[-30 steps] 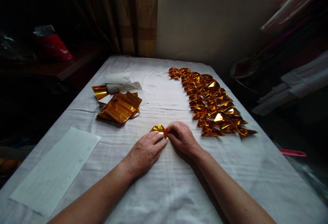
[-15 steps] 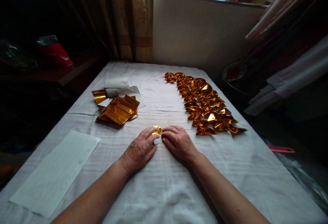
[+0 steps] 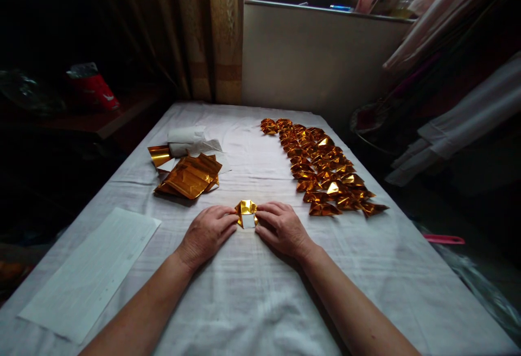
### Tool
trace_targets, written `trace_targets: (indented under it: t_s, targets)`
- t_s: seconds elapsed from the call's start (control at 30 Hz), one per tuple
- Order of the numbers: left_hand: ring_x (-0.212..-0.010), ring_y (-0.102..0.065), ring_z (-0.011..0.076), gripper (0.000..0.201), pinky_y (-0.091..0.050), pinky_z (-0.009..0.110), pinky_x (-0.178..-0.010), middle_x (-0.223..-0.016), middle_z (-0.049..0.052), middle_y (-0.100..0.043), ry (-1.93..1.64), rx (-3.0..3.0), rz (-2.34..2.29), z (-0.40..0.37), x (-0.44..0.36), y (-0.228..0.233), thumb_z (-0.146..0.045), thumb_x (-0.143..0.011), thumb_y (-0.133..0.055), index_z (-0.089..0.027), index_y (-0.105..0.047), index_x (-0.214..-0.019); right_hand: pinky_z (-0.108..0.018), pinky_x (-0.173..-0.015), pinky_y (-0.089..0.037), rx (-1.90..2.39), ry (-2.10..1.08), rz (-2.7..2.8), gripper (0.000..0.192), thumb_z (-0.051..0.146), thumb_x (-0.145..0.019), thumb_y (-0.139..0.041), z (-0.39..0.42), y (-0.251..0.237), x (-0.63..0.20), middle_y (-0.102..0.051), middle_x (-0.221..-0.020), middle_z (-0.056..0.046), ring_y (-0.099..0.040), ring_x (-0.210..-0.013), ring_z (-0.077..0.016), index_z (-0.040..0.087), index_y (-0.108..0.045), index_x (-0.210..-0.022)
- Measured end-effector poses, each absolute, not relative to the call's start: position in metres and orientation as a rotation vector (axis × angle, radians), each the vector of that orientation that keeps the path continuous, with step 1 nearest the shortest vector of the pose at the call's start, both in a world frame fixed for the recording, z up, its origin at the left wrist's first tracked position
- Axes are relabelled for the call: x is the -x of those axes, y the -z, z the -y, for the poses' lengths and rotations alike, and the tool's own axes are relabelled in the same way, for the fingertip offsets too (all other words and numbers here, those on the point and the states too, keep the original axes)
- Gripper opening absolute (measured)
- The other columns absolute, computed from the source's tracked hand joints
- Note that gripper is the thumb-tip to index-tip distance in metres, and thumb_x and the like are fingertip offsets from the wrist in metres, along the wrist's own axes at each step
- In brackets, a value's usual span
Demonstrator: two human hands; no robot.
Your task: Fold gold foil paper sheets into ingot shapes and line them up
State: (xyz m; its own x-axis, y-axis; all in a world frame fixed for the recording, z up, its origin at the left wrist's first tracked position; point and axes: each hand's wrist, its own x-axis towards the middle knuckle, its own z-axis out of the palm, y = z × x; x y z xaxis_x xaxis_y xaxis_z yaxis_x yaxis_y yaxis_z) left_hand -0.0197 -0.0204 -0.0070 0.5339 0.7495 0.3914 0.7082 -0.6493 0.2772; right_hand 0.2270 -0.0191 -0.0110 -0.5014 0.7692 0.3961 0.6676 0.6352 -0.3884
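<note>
A small piece of gold foil paper (image 3: 246, 212), partly folded with its white underside showing, lies on the white cloth-covered table (image 3: 260, 291). My left hand (image 3: 207, 234) pinches its left edge and my right hand (image 3: 280, 229) pinches its right edge. Both hands rest on the cloth with the piece held between their fingertips.
Rows of several folded gold pieces (image 3: 321, 169) run along the right side. A stack of unfolded gold sheets (image 3: 189, 176) and white paper (image 3: 191, 138) sit at the left. A lined white sheet (image 3: 91, 272) lies near the left front. A wall, curtain and window sill stand behind.
My hands have drawn apart, each keeping hold of a side, and the gold piece now shows more fully between them with its white underside visible. The view has tilted upward slightly.
</note>
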Motion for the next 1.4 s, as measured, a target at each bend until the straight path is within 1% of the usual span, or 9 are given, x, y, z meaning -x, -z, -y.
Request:
trace_targets:
  t_s: [0.17,0.3,0.43,0.6,0.77,0.9,1.13,1.3,1.4]
  targets:
    - [-0.096,-0.064,0.0201,0.016,-0.049,0.035,-0.087,-0.104,0.004,-0.072,-0.681,-2.742,-1.287,0.017,0.016,0.003,-0.029,-0.092,-0.059,-0.023,-0.068,-0.103,-0.042,-0.092,-0.044,1.153,-0.247,2.323,0.031,0.030,-0.083,-0.069,0.019,0.008,-0.226,-0.069,-0.117,-0.007,-0.059,-0.107,-0.0238,0.025,-0.067,-0.113]
    - [-0.084,-0.064,0.0199,0.015,-0.048,0.033,-0.077,-0.093,0.005,-0.071,-0.543,-2.927,-1.213,0.012,0.013,-0.003,-0.030,-0.094,-0.056,-0.020,-0.067,-0.097,-0.041,-0.090,-0.043,1.186,-0.240,2.344,0.030,0.033,-0.081,-0.071,0.019,0.005,-0.224,-0.068,-0.116,-0.006,-0.059,-0.105,-0.0238,0.026,-0.069,-0.111]
    - [-0.072,-0.062,0.0198,0.014,-0.046,0.032,-0.068,-0.082,0.006,-0.068,-0.420,-3.131,-1.077,0.008,0.013,-0.004,-0.019,-0.095,-0.050,-0.016,-0.063,-0.092,-0.041,-0.087,-0.044,1.192,-0.222,2.354,0.030,0.033,-0.079,-0.073,0.018,0.004,-0.223,-0.069,-0.114,-0.006,-0.060,-0.104,-0.0245,0.026,-0.070,-0.108]
    - [-0.066,-0.060,0.0188,0.017,-0.044,0.031,-0.063,-0.076,0.005,-0.064,-0.348,-3.228,-1.062,0.007,0.011,-0.003,-0.010,-0.094,-0.044,-0.016,-0.059,-0.088,-0.041,-0.087,-0.043,1.194,-0.196,2.356,0.028,0.035,-0.081,-0.072,0.018,0.006,-0.222,-0.068,-0.114,-0.007,-0.059,-0.103,-0.0247,0.026,-0.070,-0.108]
    - [-0.067,-0.060,0.0186,0.018,-0.044,0.030,-0.062,-0.076,0.005,-0.064,-0.365,-3.248,-1.113,0.007,0.009,-0.001,-0.008,-0.093,-0.044,-0.016,-0.059,-0.086,-0.038,-0.085,-0.041,1.197,-0.163,2.365,0.022,0.035,-0.090,-0.063,0.018,0.009,-0.221,-0.069,-0.113,-0.007,-0.059,-0.102,-0.0229,0.026,-0.069,-0.109]
    - [-0.070,-0.061,0.0174,0.016,-0.044,0.029,-0.065,-0.078,0.005,-0.066,-0.441,-3.203,-1.147,0.008,0.011,0.001,-0.013,-0.094,-0.046,-0.016,-0.061,-0.089,-0.037,-0.082,-0.041,1.211,-0.104,2.369,0.019,0.033,-0.094,-0.058,0.018,0.008,-0.219,-0.070,-0.111,-0.006,-0.060,-0.099,-0.0216,0.024,-0.069,-0.107]
    - [-0.072,-0.062,0.0176,0.018,-0.044,0.029,-0.064,-0.082,0.005,-0.068,-0.486,-3.150,-1.103,0.007,0.014,-0.003,-0.027,-0.096,-0.048,-0.018,-0.063,-0.091,-0.038,-0.084,-0.042,1.193,-0.165,2.388,0.024,0.034,-0.087,-0.067,0.016,0.005,-0.222,-0.069,-0.114,-0.007,-0.060,-0.103,-0.0231,0.025,-0.068,-0.110]
    - [-0.063,-0.059,0.0173,0.019,-0.043,0.029,-0.058,-0.077,0.005,-0.065,-0.341,-3.215,-1.025,0.003,0.014,-0.003,-0.010,-0.094,-0.043,-0.017,-0.060,-0.088,-0.040,-0.091,-0.043,1.141,-0.244,2.422,0.032,0.024,-0.083,-0.068,0.015,0.004,-0.228,-0.067,-0.119,-0.007,-0.059,-0.109,-0.0234,0.025,-0.067,-0.115]
    - [-0.063,-0.058,0.0173,0.020,-0.043,0.030,-0.058,-0.076,0.006,-0.064,-0.330,-3.218,-1.046,0.003,0.013,-0.002,-0.008,-0.093,-0.041,-0.016,-0.059,-0.086,-0.041,-0.092,-0.043,1.156,-0.260,2.409,0.034,0.021,-0.082,-0.066,0.016,0.004,-0.227,-0.066,-0.120,-0.007,-0.058,-0.110,-0.0237,0.024,-0.067,-0.116]
